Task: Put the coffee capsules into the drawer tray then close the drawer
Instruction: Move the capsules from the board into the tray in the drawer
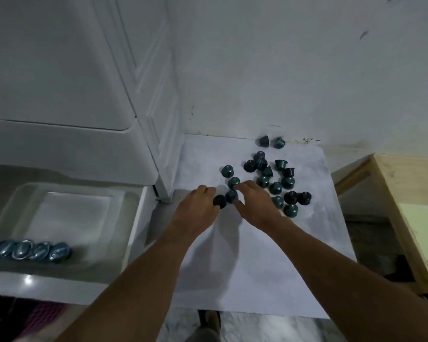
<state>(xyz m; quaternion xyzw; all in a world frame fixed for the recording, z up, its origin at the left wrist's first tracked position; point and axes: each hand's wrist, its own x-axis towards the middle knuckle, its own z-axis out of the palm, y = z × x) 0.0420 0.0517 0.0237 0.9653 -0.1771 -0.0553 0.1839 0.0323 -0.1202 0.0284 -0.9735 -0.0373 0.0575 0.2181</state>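
where two bare forearms reach in from the near edge, the white-covered table (257,267) lies under them. to the left, the open drawer (59,290) holds a clear tray (124,193), and four teal tray capsules (32,250) lie on their sides in a row at its near-left corner. further on, the left hand (198,208) has its grip closed on a dark capsule (219,201), pinched at the fingertips. just beside it, the right hand (257,203) shows a loose, part-open grip with nothing in it: the forefinger tip touches one teal capsule (233,182) and the thumb sits by a second teal capsule (232,195). beyond and to the right, the loose capsules (277,178) are scattered close together on the table, some upright, some tipped over. farthest off, a pair of capsules (272,141) lies near the white wall (282,70). a wooden unit (405,193) stands to the right of the table.
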